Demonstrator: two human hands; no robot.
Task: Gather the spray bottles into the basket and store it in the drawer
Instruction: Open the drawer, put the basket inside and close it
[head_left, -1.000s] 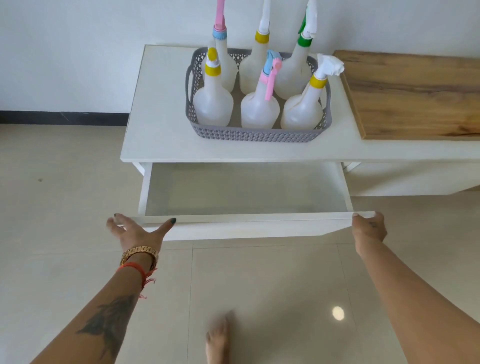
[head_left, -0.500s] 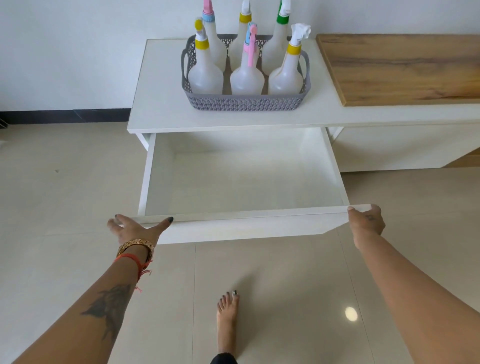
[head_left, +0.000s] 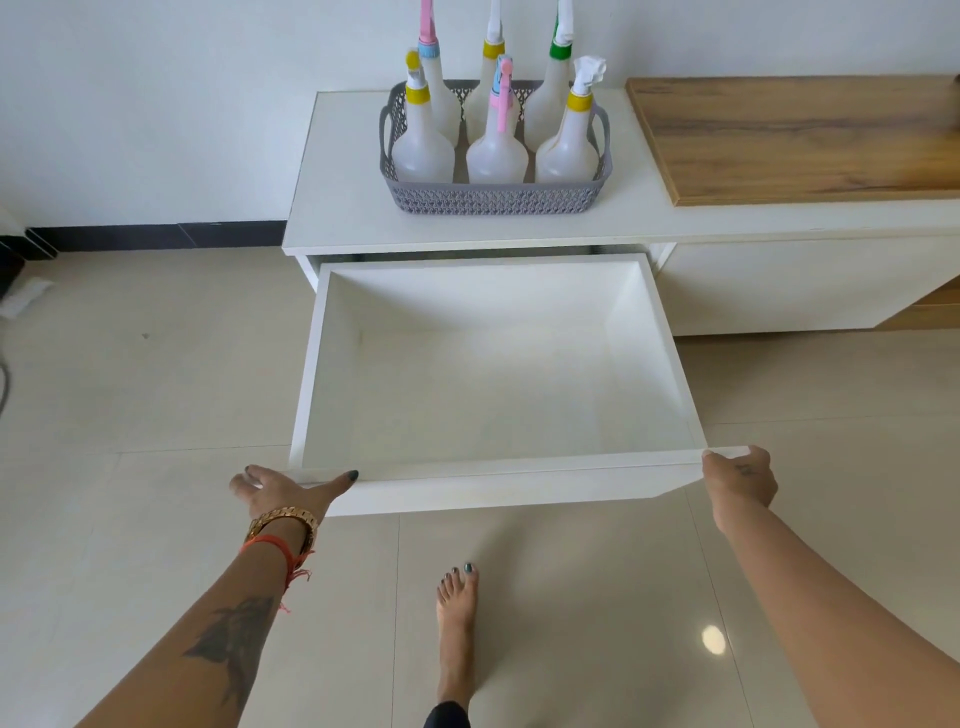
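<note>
A grey lattice basket stands on the white cabinet top, filled with several translucent spray bottles with yellow, pink, blue and green collars. Below it the white drawer is pulled far out and nothing lies inside it. My left hand grips the left end of the drawer's front panel, thumb over its top edge. At the right end, my right hand holds the panel's corner.
A wooden board covers the cabinet top to the right of the basket. A white wall rises behind. Pale floor tiles surround the drawer, and a bare foot stands on them just in front of it.
The drawer has slid much further out toward me, with both hands staying on its front panel. The camera view has drawn back from the cabinet.
</note>
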